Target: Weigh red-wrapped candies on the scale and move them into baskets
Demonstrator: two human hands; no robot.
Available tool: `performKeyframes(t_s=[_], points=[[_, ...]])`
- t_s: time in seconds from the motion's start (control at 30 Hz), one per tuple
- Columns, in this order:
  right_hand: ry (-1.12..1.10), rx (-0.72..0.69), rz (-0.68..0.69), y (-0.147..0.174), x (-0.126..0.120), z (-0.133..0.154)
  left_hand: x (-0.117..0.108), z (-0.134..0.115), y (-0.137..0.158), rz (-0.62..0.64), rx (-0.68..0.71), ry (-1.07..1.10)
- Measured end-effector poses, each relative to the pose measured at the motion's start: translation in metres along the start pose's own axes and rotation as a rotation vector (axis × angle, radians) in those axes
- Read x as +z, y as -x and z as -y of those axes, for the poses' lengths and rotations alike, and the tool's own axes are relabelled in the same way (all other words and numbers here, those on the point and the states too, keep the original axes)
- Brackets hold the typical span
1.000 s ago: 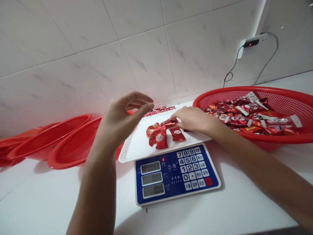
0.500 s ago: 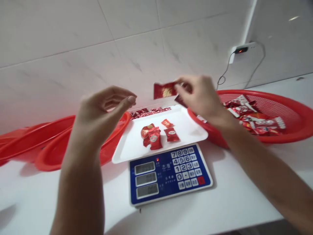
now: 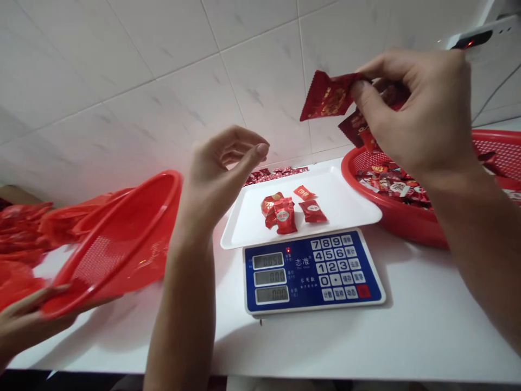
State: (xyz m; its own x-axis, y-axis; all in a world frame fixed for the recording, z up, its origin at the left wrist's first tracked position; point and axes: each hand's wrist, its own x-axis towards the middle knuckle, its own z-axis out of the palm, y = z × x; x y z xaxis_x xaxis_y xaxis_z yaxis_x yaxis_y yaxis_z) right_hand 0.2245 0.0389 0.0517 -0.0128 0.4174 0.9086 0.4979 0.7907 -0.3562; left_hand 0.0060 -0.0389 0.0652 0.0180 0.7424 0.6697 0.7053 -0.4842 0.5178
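Note:
My right hand [image 3: 423, 108] is raised at the upper right, closed on several red wrapped candies [image 3: 329, 96]. One packet sticks out from the fingertips, and others show below the thumb, partly hidden by the hand. Left of it, my left hand [image 3: 232, 174] hovers over the left edge of a white tray [image 3: 342, 201], fingers curled and thumb tip against the index fingertip; nothing shows in it. Several red candies [image 3: 285, 215] lie on the tray, some overlapping. Under it is a blue scale [image 3: 303, 296] with number keys and three small displays.
A red basket [image 3: 407, 225] of candies stands at right. At left, another person's hand [image 3: 28, 320] holds a tilted red basket [image 3: 163, 201]. Red plastic bags [image 3: 24, 228] lie behind. More candies [image 3: 277, 175] lie beyond the tray, by the tiled wall [image 3: 171, 108].
My right hand, holding the candies, has moved up and right, away from the tray. The view has shifted. At left, a basket is now tilted in another person's hand.

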Motion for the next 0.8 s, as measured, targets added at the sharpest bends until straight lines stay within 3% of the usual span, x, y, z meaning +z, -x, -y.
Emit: performKeyframes(t_s=[0.2, 0.4, 0.5, 0.57, 0.67, 0.8], points=[[-0.013, 0.055, -0.001, -0.006, -0.004, -0.008, 0.000, 0.011, -0.004, 0.069, -0.049, -0.008], [-0.034, 0.051, 0.003, -0.011, -0.012, -0.014, 0.035, 0.045, 0.010, 0.522, -0.161, -0.217], [-0.020, 0.088, 0.037, -0.012, -0.016, -0.012, 0.052, 0.046, 0.020, 0.600, -0.189, -0.353], [-0.006, 0.111, 0.058, -0.013, -0.019, -0.009, 0.055, 0.040, 0.022, 0.555, -0.174, -0.367], [0.002, 0.143, 0.162, -0.014, -0.017, -0.004, 0.043, 0.027, 0.015, 0.322, -0.162, -0.269], [0.083, 0.160, 0.535, -0.005, 0.002, 0.000, 0.023, 0.014, 0.003, -0.030, -0.198, -0.105]])
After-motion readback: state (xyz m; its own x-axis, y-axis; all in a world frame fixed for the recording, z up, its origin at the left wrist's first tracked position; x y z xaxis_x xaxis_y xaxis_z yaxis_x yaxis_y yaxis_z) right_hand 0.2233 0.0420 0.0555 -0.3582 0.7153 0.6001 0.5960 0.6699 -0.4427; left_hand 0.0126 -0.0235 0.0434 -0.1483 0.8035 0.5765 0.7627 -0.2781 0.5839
